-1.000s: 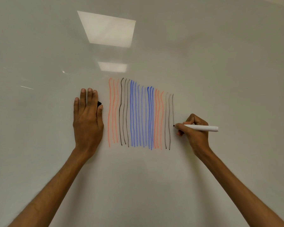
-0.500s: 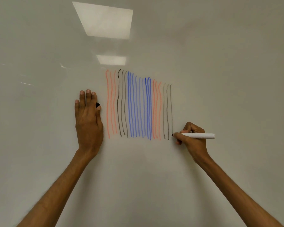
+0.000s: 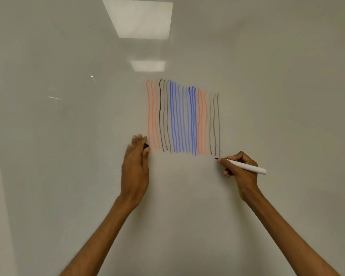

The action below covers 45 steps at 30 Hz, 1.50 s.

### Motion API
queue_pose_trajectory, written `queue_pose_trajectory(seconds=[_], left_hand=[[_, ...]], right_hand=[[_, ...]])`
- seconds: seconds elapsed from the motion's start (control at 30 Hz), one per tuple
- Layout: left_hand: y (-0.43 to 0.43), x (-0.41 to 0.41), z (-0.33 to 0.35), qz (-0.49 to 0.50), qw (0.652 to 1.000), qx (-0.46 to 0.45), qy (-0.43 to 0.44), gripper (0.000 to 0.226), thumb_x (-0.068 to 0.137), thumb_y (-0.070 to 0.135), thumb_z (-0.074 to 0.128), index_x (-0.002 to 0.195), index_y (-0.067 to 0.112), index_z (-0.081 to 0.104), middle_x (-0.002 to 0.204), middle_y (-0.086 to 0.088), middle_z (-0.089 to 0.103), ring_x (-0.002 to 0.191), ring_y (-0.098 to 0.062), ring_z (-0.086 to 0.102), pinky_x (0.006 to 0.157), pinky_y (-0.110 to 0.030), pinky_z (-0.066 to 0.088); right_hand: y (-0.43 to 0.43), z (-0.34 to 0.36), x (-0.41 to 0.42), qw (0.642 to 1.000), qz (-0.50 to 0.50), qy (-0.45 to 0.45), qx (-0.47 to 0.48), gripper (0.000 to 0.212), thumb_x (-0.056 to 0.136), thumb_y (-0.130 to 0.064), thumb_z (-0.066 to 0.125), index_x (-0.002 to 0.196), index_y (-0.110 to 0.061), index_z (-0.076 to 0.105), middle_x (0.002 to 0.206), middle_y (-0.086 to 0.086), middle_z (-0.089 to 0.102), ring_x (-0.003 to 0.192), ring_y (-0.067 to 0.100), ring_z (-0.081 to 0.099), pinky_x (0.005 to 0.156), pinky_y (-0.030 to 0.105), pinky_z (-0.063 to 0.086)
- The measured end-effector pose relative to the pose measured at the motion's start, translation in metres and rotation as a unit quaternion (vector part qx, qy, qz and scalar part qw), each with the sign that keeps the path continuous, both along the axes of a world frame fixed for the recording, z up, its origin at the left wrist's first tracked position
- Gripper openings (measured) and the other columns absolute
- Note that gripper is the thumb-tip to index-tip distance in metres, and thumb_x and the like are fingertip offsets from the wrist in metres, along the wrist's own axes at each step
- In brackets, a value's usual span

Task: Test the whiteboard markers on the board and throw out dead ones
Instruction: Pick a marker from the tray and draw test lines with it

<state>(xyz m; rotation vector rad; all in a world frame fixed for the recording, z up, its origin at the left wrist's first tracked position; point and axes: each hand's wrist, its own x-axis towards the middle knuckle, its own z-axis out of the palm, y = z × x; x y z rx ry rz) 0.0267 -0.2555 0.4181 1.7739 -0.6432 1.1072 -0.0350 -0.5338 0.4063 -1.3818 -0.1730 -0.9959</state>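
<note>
Now pinching marker in right hand, aiming tip at 10 o'clock; thumb-pinching cap in left hand, 9 o'clock.

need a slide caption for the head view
Testing markers: right hand holds a white marker, tip just below gray test lines on the whiteboard; left hand pinches a black cap.

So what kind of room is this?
Probably a classroom or an office, though I can't be sure. A big whiteboard fills the view with coloured test lines on it, ceiling light panels reflect in it, and the right hand holds a white marker.
</note>
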Motion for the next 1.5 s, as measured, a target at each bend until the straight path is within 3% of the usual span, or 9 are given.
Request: queue_pose_trajectory(seconds=[0.1, 0.2, 0.27, 0.37, 0.53, 0.8, 1.0, 1.2, 1.5], left_hand=[[-0.010, -0.019, -0.032, -0.049, 0.997, 0.004, 0.058, 0.040, 0.106, 0.027, 0.044, 0.142, 0.013, 0.053, 0.149, 0.006, 0.041, 0.144, -0.005, 0.031, 0.119, -0.022, 0.023], [-0.018, -0.037, -0.060, -0.114, 0.987, 0.009, 0.108, 0.024, 0.103, 0.029, 0.052, 0.118, 0.020, 0.069, 0.123, 0.020, 0.064, 0.118, 0.006, 0.057, 0.096, -0.005, 0.038], [-0.023, -0.048, -0.080, -0.154, 0.975, 0.034, 0.154, 0.025, 0.101, 0.036, 0.051, 0.109, 0.023, 0.070, 0.102, 0.020, 0.071, 0.102, 0.008, 0.063, 0.084, -0.005, 0.043], [-0.031, -0.058, -0.111, -0.204, 0.955, 0.058, 0.207, 0.023, 0.099, 0.038, 0.053, 0.108, 0.025, 0.070, 0.100, 0.014, 0.073, 0.100, 0.003, 0.065, 0.084, -0.011, 0.047], [-0.050, -0.068, -0.154, -0.248, 0.928, 0.059, 0.272, 0.021, 0.099, 0.033, 0.056, 0.109, 0.022, 0.070, 0.099, 0.009, 0.074, 0.096, -0.005, 0.070, 0.088, -0.019, 0.052], [-0.083, -0.072, -0.199, -0.277, 0.891, 0.146, 0.328, 0.027, 0.101, 0.035, 0.054, 0.113, 0.017, 0.071, 0.101, 0.006, 0.073, 0.095, -0.008, 0.069, 0.092, -0.036, 0.055], [-0.106, -0.077, -0.227, -0.270, 0.878, 0.182, 0.352, 0.031, 0.104, 0.034, 0.047, 0.112, 0.013, 0.068, 0.097, 0.001, 0.071, 0.089, -0.007, 0.067, 0.086, -0.028, 0.054], [-0.127, -0.087, -0.251, -0.250, 0.886, 0.184, 0.343, 0.031, 0.106, 0.027, 0.044, 0.092, 0.009, 0.065, 0.068, 0.006, 0.060, 0.060, -0.007, 0.057, 0.062, -0.013, 0.039], [-0.155, -0.092, -0.300, -0.227, 0.883, 0.194, 0.362, 0.029, 0.106, 0.019, 0.045, 0.083, 0.013, 0.062, 0.067, 0.005, 0.056, 0.061, -0.011, 0.053, 0.059, -0.025, 0.043]], right_hand=[[0.023, -0.023, -0.011, 0.999, 0.010, 0.024, 0.038, 0.026, 0.072, -0.015, 0.084, 0.078, -0.002, 0.063, 0.074, 0.012, 0.069, 0.046, 0.022, 0.057, 0.045, 0.027, 0.046], [0.043, -0.045, -0.020, 0.996, 0.025, 0.063, 0.062, 0.029, 0.074, -0.029, 0.079, 0.075, -0.006, 0.062, 0.068, 0.009, 0.070, 0.041, 0.018, 0.055, 0.043, 0.025, 0.044], [0.052, -0.061, -0.025, 0.992, 0.040, 0.086, 0.084, 0.030, 0.080, -0.033, 0.075, 0.074, -0.007, 0.061, 0.059, 0.008, 0.065, 0.039, 0.017, 0.054, 0.041, 0.024, 0.045], [0.057, -0.084, -0.034, 0.985, 0.062, 0.124, 0.101, 0.033, 0.087, -0.039, 0.067, 0.076, -0.008, 0.062, 0.053, 0.008, 0.061, 0.040, 0.018, 0.054, 0.040, 0.023, 0.043], [0.053, -0.121, -0.044, 0.978, 0.064, 0.165, 0.114, 0.030, 0.092, -0.031, 0.067, 0.074, -0.007, 0.063, 0.049, 0.007, 0.057, 0.036, 0.017, 0.051, 0.037, 0.021, 0.036], [0.040, -0.174, -0.052, 0.968, 0.073, 0.216, 0.103, 0.031, 0.090, -0.024, 0.071, 0.069, -0.004, 0.059, 0.046, 0.010, 0.054, 0.032, 0.019, 0.045, 0.035, 0.021, 0.032], [0.027, -0.205, -0.052, 0.960, 0.057, 0.251, 0.112, 0.029, 0.092, -0.018, 0.068, 0.070, -0.002, 0.058, 0.044, 0.010, 0.051, 0.031, 0.018, 0.042, 0.034, 0.020, 0.031], [0.018, -0.236, -0.050, 0.940, 0.047, 0.296, 0.162, 0.026, 0.093, -0.010, 0.062, 0.068, -0.005, 0.054, 0.047, 0.005, 0.040, 0.036, 0.011, 0.032, 0.036, 0.018, 0.024], [-0.004, -0.276, -0.054, 0.900, 0.053, 0.372, 0.222, 0.026, 0.093, -0.011, 0.059, 0.068, -0.006, 0.055, 0.046, 0.005, 0.040, 0.034, 0.011, 0.032, 0.035, 0.018, 0.024]])
